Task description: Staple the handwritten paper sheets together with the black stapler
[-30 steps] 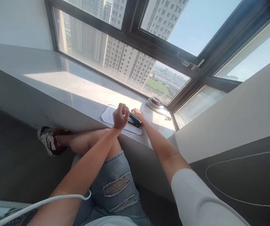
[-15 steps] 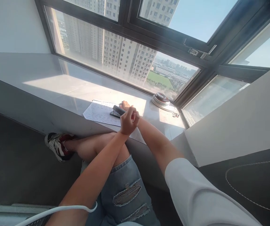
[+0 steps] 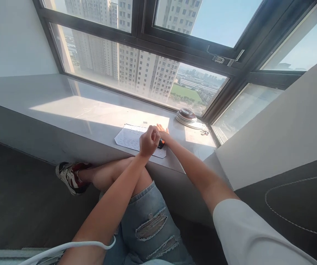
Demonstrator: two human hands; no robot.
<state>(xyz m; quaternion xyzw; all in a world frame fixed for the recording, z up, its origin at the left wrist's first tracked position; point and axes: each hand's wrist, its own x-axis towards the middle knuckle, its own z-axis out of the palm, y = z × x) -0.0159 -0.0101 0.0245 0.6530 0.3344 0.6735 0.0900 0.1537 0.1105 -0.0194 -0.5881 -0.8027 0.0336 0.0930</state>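
Left hand [image 3: 148,142] curling over handwritten sheets [image 3: 129,137] on windowsill [image 3: 103,115]; right hand [image 3: 163,131] extending fingers beside black-orange device [image 3: 161,143] at sheets' right end; I'm not seeing whether either is gripping.

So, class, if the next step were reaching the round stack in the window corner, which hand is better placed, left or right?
Right, I'd judge. The right hand is nearer the round stack, with its fingers extended. The left hand is farther away, its fingers curled.
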